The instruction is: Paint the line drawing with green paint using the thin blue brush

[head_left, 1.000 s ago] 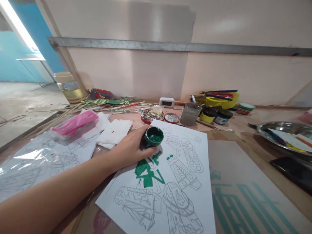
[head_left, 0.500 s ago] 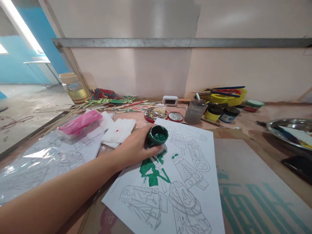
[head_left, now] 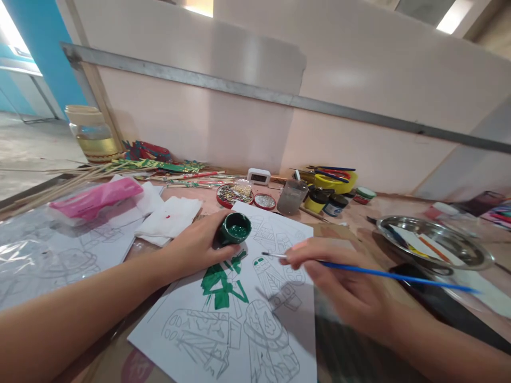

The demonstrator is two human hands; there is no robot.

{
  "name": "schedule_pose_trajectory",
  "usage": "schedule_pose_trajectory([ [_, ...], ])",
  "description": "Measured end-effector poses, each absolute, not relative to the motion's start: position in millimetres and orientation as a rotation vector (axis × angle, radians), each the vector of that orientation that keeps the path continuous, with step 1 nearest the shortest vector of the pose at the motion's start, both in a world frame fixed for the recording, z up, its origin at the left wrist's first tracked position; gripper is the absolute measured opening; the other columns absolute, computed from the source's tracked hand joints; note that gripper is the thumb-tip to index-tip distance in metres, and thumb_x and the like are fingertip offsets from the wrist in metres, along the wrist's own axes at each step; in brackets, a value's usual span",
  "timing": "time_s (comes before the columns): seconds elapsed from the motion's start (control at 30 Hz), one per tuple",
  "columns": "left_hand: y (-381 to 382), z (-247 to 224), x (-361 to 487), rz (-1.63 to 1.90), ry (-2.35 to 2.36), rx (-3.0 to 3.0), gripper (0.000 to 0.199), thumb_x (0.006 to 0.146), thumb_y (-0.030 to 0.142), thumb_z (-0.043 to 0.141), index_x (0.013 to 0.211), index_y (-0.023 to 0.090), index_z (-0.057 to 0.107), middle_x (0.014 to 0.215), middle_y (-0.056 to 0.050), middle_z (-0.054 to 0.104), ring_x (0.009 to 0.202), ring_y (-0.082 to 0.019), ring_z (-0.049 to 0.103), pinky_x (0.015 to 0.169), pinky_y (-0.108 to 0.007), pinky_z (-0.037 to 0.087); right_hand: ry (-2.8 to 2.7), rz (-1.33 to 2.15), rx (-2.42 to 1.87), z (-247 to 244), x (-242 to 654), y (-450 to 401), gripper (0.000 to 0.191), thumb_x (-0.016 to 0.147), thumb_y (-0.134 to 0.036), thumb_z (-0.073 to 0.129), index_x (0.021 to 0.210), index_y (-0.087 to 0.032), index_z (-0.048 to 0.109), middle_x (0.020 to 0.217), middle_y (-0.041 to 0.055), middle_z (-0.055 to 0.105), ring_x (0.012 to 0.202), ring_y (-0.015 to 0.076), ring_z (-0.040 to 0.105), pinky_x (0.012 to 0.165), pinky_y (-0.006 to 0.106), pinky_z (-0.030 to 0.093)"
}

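My left hand point(head_left: 203, 242) is wrapped round a small dark jar of green paint point(head_left: 236, 227), which it holds at the upper left of the drawing sheet. The white sheet point(head_left: 159, 335) carries pencil outlines, one partly filled with green point(head_left: 217, 290). Over the sheet's right side, my right hand point(head_left: 339, 276) pinches a thin blue paintbrush point(head_left: 371, 271). Its dark tip points left, a little right of the jar and above the paper. The brush handle reaches out to the right past my wrist.
Behind the sheet stand red-rimmed bead dishes point(head_left: 264, 201), a cup of cloudy water point(head_left: 292, 196), a white clock point(head_left: 258, 176) and paint jars point(head_left: 316, 200). Folded tissue point(head_left: 170, 217) and a pink packet point(head_left: 96, 199) lie left. A metal bowl point(head_left: 479, 258) sits right, beside a black phone point(head_left: 435, 303).
My right hand has come into view from the right with the blue brush. The view has turned right and tilted. My left hand still holds the jar.
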State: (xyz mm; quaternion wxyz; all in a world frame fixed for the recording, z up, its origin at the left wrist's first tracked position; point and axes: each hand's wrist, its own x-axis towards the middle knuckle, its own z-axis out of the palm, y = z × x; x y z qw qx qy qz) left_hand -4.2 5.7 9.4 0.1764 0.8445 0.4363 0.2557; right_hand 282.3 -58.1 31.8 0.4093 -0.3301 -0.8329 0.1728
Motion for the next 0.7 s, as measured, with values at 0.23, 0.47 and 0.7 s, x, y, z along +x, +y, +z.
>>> schedule_pose_trajectory([
  [0.23,8,7,-3,0.737,1.219,2.396,0.048,0.088,0.046,0.063,0.127,0.021,0.053,0.131,-0.012,0.066,0.119,-0.031,0.063,0.098,-0.046,0.05,-2.021,0.672,-0.867,-4,262,-35,0.019,0.091,-0.014,0.055,0.094,-0.023,0.071,0.087,0.0012,0.079,0.079,0.0147,0.074,0.072,0.024,0.06],
  [0.47,8,7,-2,0.732,1.217,2.38,0.048,0.088,0.046,0.065,0.127,0.022,0.053,0.127,-0.009,0.067,0.114,-0.029,0.065,0.096,-0.043,0.05,-1.991,0.72,-0.95,-6,263,-30,0.01,0.088,-0.021,0.059,0.089,-0.022,0.069,0.084,0.0039,0.078,0.079,0.0172,0.075,0.072,0.027,0.061],
  [0.7,7,7,-1,0.739,1.227,2.379,0.049,0.088,0.046,0.065,0.128,0.022,0.052,0.127,-0.01,0.068,0.114,-0.03,0.065,0.094,-0.043,0.05,-1.919,0.873,-1.017,-14,263,-27,0.005,0.087,-0.025,0.06,0.085,-0.022,0.064,0.081,0.0044,0.073,0.073,0.0177,0.073,0.064,0.027,0.062],
])
